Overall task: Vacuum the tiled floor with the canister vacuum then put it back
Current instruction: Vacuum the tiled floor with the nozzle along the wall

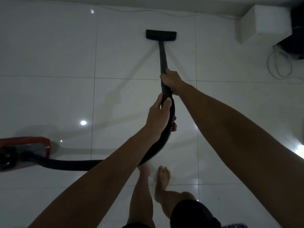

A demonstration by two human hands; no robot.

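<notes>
With the floor head (161,35) out near the wall, both hands wrap the vacuum — right hand (171,80) on the wand (163,58), left hand (158,118) on the hose (74,164). Beside the floor head lie loose cables (278,63) — likely to be sucked in; the canister (24,152) could tip if tugged.

White tiled floor (49,46), vacuum canister (24,152), floor nozzle (160,34)

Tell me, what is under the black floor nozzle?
Under the floor nozzle only the white tiled floor can be seen around its edges. The tile directly beneath it is covered, so any dust there cannot be seen.
</notes>
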